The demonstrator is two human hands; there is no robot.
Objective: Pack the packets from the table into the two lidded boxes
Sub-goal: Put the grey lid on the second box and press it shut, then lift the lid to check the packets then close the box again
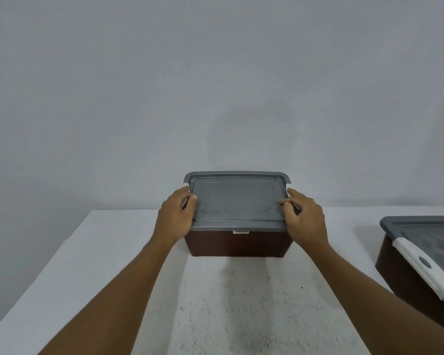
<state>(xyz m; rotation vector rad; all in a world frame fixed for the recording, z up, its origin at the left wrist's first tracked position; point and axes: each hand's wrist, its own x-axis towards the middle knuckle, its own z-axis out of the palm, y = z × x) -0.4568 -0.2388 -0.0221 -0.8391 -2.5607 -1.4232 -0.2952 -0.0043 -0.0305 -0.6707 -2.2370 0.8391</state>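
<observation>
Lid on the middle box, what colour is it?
The lid is grey, best seen in the head view.

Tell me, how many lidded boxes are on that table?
2. The middle box sits on the table, its grey lid gripped at both ends by the left hand and right hand. The right box stands at the frame's right edge, partly cut off.

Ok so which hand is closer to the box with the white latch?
Right. The right hand grips the middle box's lid on the side facing the latched box; the left hand grips the lid's opposite side.
</observation>
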